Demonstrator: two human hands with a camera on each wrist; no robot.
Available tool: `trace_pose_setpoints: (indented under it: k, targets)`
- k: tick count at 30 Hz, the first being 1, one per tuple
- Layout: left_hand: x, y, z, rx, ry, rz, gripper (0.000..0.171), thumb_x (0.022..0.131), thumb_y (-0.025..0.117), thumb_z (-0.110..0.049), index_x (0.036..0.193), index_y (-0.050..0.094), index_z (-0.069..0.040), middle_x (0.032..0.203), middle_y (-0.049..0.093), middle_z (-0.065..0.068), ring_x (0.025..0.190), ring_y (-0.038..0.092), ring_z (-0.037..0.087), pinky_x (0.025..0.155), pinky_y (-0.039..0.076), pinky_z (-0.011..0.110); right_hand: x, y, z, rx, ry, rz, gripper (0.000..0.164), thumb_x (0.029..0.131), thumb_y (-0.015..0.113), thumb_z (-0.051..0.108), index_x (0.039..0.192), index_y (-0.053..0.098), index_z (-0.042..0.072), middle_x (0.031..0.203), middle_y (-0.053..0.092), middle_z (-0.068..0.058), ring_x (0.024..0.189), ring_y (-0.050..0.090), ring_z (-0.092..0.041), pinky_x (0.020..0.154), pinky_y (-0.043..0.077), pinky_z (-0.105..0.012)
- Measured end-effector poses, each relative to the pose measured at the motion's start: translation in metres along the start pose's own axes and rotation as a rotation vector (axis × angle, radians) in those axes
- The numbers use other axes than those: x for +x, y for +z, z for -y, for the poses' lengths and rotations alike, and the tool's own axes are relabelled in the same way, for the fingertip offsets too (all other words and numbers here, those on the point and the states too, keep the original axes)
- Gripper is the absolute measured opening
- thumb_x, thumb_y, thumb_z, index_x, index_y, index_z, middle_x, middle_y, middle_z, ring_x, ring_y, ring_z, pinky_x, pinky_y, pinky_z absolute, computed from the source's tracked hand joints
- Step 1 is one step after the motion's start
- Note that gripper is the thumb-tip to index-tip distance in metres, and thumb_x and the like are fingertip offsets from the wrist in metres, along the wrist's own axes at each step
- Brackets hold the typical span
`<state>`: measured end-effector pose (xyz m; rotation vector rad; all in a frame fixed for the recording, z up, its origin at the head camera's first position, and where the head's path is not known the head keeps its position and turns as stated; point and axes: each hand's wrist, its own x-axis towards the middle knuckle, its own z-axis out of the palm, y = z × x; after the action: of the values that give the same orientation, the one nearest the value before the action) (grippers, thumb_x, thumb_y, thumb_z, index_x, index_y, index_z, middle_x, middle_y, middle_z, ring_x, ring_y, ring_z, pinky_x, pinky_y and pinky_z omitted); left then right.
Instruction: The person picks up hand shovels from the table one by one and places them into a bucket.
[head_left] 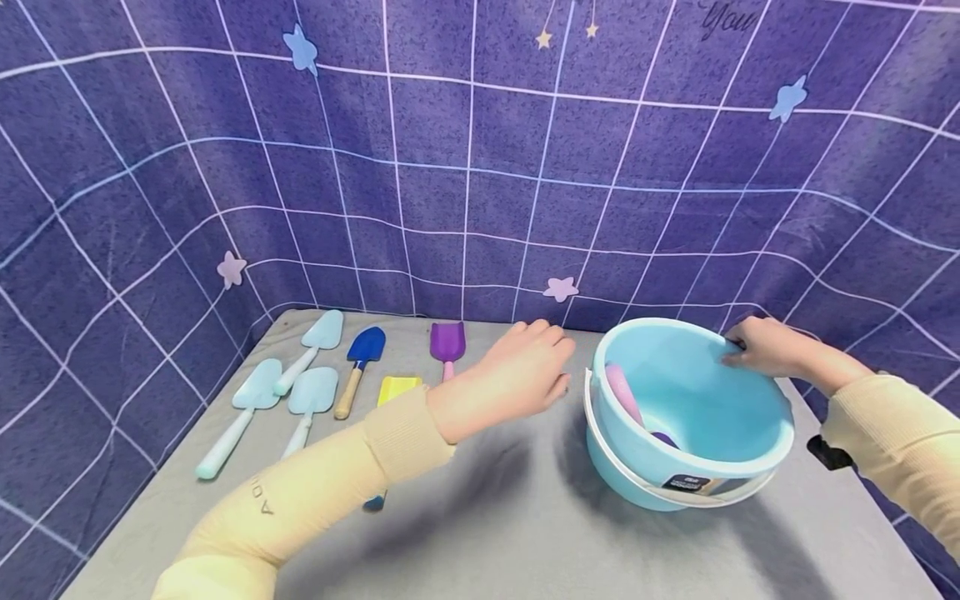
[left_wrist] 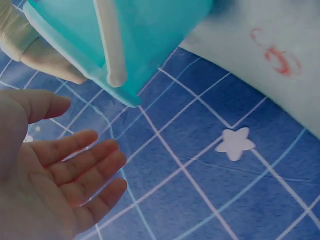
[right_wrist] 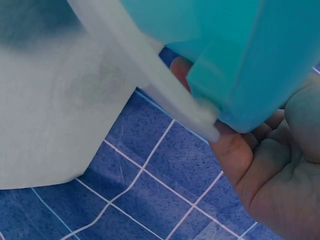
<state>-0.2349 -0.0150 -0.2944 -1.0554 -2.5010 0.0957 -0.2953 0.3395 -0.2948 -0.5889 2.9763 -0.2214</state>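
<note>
A light-blue bucket (head_left: 690, 479) with a white handle (head_left: 637, 483) stands tilted on the right of the table. My right hand (head_left: 772, 343) grips its rim at the far right, fingers curled over the edge; the right wrist view also shows the hand (right_wrist: 272, 185) around the rim. Inside the bucket lie a pink rounded piece (head_left: 624, 393) and a bit of something purple (head_left: 663, 438). To the left of the bucket hovers my left hand (head_left: 525, 367), apart from it and holding nothing. Its fingers (left_wrist: 90, 160) are relaxed in the left wrist view.
Several light-blue trowels (head_left: 258, 385) lie at the left, beside a blue trowel (head_left: 367, 343) with a wooden handle. A purple toy shovel (head_left: 447, 340) and a yellow one (head_left: 397, 387) are partly covered by my left arm. Behind the grey table (head_left: 480, 533) hangs a purple checked cloth (head_left: 450, 167).
</note>
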Motion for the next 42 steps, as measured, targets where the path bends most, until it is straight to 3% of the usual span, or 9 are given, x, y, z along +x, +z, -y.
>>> trace_pose_setpoints:
  k: [4, 13, 19, 25, 33, 42]
  targets:
    - [-0.02, 0.009, 0.009, -0.06, -0.065, -0.019, 0.021, 0.089, 0.056, -0.027, 0.101, 0.062, -0.012, 0.1, 0.061, 0.001, 0.097, 0.055, 0.02, 0.078, 0.041, 0.034, -0.001, -0.001, 0.001, -0.003, -0.005, -0.008, 0.034, 0.083, 0.067, 0.011, 0.061, 0.04, 0.013, 0.056, 0.027, 0.005, 0.051, 0.03, -0.01, 0.049, 0.029, -0.024]
    - [-0.069, 0.038, 0.023, -0.076, -0.171, -0.046, 0.035, 0.084, 0.064, -0.026, 0.11, 0.059, -0.004, 0.106, 0.06, 0.008, 0.099, 0.054, 0.026, 0.079, 0.041, 0.04, 0.0, 0.0, 0.0, -0.002, -0.006, -0.006, 0.03, 0.084, 0.067, 0.011, 0.063, 0.045, 0.012, 0.056, 0.029, 0.006, 0.051, 0.032, -0.01, 0.05, 0.03, -0.025]
    - [-0.106, 0.062, 0.03, -0.129, -0.24, 0.022, 0.042, 0.082, 0.068, -0.03, 0.113, 0.058, -0.003, 0.107, 0.06, 0.011, 0.101, 0.055, 0.029, 0.077, 0.043, 0.043, -0.003, 0.001, -0.001, -0.004, 0.0, -0.009, 0.031, 0.083, 0.067, 0.011, 0.062, 0.044, 0.012, 0.056, 0.03, 0.006, 0.051, 0.032, -0.01, 0.049, 0.029, -0.024]
    - [-0.141, 0.085, 0.039, -0.172, -0.388, 0.129, 0.052, 0.08, 0.072, -0.034, 0.117, 0.057, -0.001, 0.112, 0.058, 0.014, 0.102, 0.054, 0.03, 0.078, 0.043, 0.044, -0.001, 0.001, -0.002, -0.003, -0.003, -0.003, 0.031, 0.083, 0.067, 0.011, 0.062, 0.044, 0.012, 0.056, 0.029, 0.006, 0.051, 0.032, -0.01, 0.05, 0.029, -0.024]
    - [-0.176, 0.094, 0.054, -0.178, -0.551, 0.179, 0.062, 0.077, 0.074, -0.035, 0.118, 0.054, 0.007, 0.108, 0.058, 0.022, 0.099, 0.056, 0.037, 0.078, 0.047, 0.05, 0.0, 0.0, -0.001, -0.006, -0.008, 0.002, 0.032, 0.083, 0.067, 0.011, 0.062, 0.043, 0.013, 0.056, 0.029, 0.006, 0.051, 0.031, -0.01, 0.049, 0.029, -0.024]
    - [-0.197, 0.094, 0.061, -0.26, -0.707, 0.271, 0.057, 0.079, 0.071, -0.036, 0.107, 0.056, 0.012, 0.09, 0.059, 0.02, 0.084, 0.06, 0.034, 0.072, 0.049, 0.047, 0.0, 0.001, 0.001, 0.008, 0.01, 0.017, 0.03, 0.084, 0.066, 0.011, 0.063, 0.044, 0.012, 0.056, 0.03, 0.005, 0.051, 0.033, -0.01, 0.05, 0.031, -0.025]
